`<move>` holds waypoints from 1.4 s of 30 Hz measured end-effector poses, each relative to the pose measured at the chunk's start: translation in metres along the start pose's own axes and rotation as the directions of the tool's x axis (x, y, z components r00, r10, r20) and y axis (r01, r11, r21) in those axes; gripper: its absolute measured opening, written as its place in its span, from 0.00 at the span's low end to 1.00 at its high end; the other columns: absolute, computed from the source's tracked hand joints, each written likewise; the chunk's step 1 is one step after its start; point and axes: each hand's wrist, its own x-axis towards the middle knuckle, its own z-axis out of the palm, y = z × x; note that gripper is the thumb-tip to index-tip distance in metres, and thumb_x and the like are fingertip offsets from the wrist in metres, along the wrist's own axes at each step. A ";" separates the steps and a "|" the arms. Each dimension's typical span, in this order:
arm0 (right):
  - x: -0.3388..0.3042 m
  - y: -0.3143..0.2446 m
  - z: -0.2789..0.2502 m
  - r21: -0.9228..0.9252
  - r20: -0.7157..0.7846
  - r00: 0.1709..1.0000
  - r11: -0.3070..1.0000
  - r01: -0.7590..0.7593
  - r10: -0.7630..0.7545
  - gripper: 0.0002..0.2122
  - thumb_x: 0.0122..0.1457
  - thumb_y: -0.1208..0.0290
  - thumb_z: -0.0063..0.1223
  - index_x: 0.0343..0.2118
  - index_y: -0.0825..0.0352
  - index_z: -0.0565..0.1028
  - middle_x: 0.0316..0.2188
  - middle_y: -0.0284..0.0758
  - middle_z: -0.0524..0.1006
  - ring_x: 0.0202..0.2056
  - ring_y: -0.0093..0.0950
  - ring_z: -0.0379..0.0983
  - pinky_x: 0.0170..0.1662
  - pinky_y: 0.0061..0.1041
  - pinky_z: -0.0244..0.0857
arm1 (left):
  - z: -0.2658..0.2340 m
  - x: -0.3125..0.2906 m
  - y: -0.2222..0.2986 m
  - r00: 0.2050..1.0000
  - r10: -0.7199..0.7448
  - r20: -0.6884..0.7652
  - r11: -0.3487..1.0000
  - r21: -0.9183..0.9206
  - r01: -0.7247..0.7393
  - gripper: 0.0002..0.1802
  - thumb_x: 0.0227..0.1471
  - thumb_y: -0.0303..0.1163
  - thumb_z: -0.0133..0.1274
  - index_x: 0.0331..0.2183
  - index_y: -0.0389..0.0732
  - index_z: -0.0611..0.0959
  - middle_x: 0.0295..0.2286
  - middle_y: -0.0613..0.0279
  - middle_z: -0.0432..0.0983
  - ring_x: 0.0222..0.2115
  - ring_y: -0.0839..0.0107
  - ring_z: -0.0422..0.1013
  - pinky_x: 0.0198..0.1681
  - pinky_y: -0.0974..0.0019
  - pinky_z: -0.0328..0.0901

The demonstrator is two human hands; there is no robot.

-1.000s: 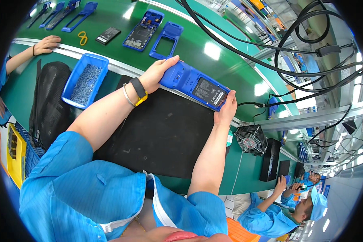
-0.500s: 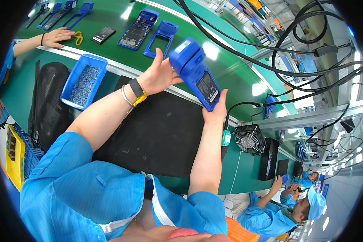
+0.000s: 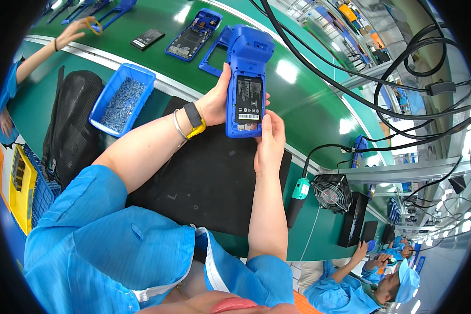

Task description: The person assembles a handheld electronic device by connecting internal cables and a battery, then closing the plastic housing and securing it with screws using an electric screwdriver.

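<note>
So the left hand [image 3: 214, 106] is wrapped round the side of a chunky blue plastic handheld device [image 3: 247, 72], thumb along the edge, and the right hand [image 3: 269, 138] pinches its lower right corner. Both are firmly on it, and it's held up over the far edge of a flat black mat [image 3: 209, 180].

My worry: nothing visible covers the back, so tipping it over could let the black rectangular battery [image 3: 249, 98] slide out. If the right grip slipped, I'd guess the heavy-looking head end would swing down.

Looks-wise it's clean, wide head up top, body near upright, battery label facing up, silvery bits peeking out below it.

Just past it there's an empty blue plastic frame [image 3: 207, 62], partly hidden. Off left, a blue plastic bin [image 3: 136, 71] of tiny pieces.
</note>
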 end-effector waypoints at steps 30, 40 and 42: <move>-0.008 0.009 0.019 -0.476 0.163 0.979 0.859 0.188 -0.124 0.42 0.48 0.70 0.63 0.59 0.76 0.45 0.58 0.51 0.55 0.56 0.34 0.58 0.57 0.29 0.53 | -0.007 0.001 -0.003 0.978 0.086 -0.193 0.980 0.192 -0.048 0.42 0.47 0.69 0.36 0.48 0.41 0.68 0.40 0.59 0.71 0.41 0.70 0.69 0.45 0.62 0.66; -0.007 0.009 0.018 -0.401 0.173 0.977 0.897 0.185 -0.124 0.41 0.49 0.70 0.62 0.59 0.76 0.46 0.57 0.51 0.56 0.57 0.35 0.56 0.59 0.29 0.51 | -0.004 0.001 -0.003 0.973 0.125 -0.196 0.967 0.242 -0.075 0.43 0.46 0.70 0.35 0.48 0.42 0.69 0.40 0.60 0.71 0.41 0.70 0.69 0.45 0.62 0.66; -0.005 0.013 0.016 -0.439 0.171 0.974 0.874 0.210 -0.148 0.41 0.48 0.70 0.62 0.59 0.75 0.46 0.57 0.51 0.56 0.57 0.35 0.57 0.59 0.29 0.51 | -0.004 0.001 -0.003 0.972 0.131 -0.193 0.964 0.255 -0.079 0.43 0.46 0.70 0.35 0.48 0.42 0.69 0.40 0.60 0.71 0.41 0.69 0.69 0.45 0.62 0.66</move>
